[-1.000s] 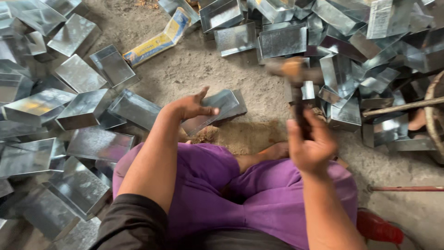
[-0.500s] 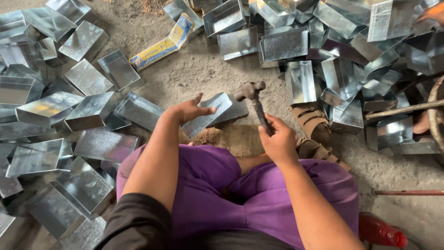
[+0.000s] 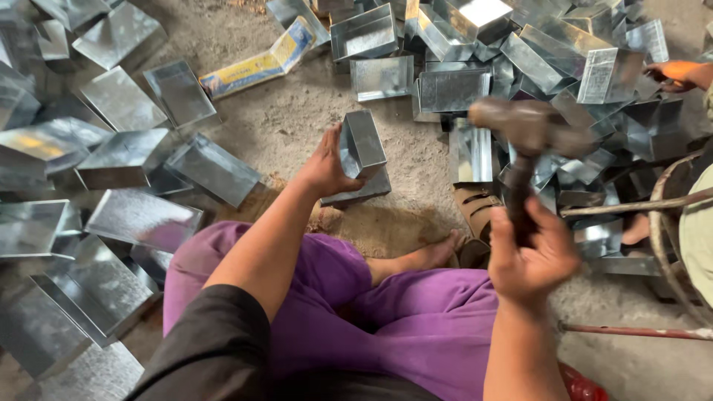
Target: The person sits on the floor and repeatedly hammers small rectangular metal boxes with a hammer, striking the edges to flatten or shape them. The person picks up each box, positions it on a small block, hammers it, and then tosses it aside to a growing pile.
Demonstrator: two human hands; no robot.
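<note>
— What do we have in our left hand (image 3: 327, 165)?

— We grip a small metal tray (image 3: 362, 152), fingers wrapped on its near edge, tilting it up on the sandy floor (image 3: 282, 119) just ahead of our purple-clad knees.

— And our right hand (image 3: 529, 256)?

— It is clenched tight around the handle of a hammer (image 3: 526, 145), raised in the air, head blurred, to the right of the tray and apart from it.

— What lies around us?

— Piles of similar metal trays (image 3: 141, 223) to the left and across the top, a yellow-and-blue box (image 3: 260, 65) among them, and another person's hand (image 3: 679, 73) at the far right.
</note>
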